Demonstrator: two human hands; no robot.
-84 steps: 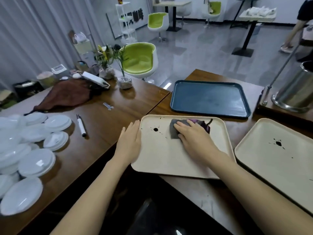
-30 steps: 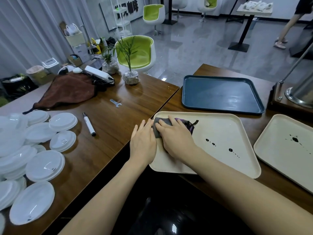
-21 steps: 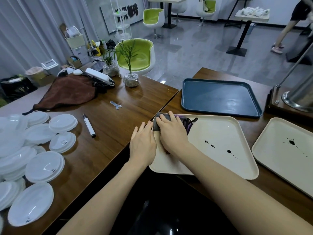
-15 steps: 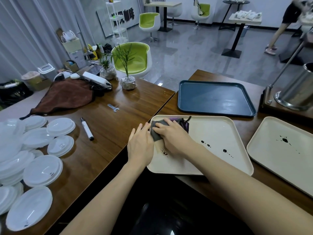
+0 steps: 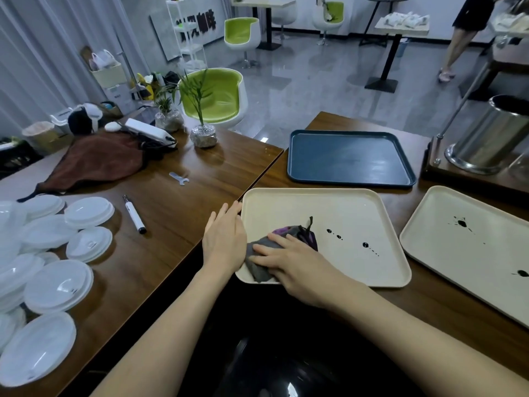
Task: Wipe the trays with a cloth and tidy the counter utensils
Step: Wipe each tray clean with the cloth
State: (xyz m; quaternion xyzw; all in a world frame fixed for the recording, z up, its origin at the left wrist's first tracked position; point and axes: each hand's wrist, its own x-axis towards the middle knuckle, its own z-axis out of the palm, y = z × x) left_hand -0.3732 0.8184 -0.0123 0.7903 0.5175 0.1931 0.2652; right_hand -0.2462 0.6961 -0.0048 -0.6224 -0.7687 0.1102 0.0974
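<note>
Wiping under way: a grey-and-purple cloth [image 5: 259,263] sits bunched on the near-left corner of a cream tray [image 5: 329,207], pressed down by the right hand [image 5: 294,267], whose fingers [image 5: 266,249] lie spread and nearly straight over it. The left hand [image 5: 224,239], just beside those fingers, rests flat against the tray's left rim, its fingers loose and holding nothing.

Dark spots [image 5: 365,245] lie to the right of the fingers, well apart from the cloth. A second spotted cream tray [image 5: 458,239] sits farther right, and a blue tray [image 5: 349,159] sits beyond. A marker [image 5: 134,216] and white lids [image 5: 57,285] lie on the worktop [image 5: 177,224] left of the left hand.

The risk is probably smearing: a wet spot dragged by the cloth could streak the tray. The tray sits close to the worktop's near edge, so a hard push might slide it off.

Dark characters on a far wall panel [image 5: 197,22] are too blurred to read, and no brand is legible.
</note>
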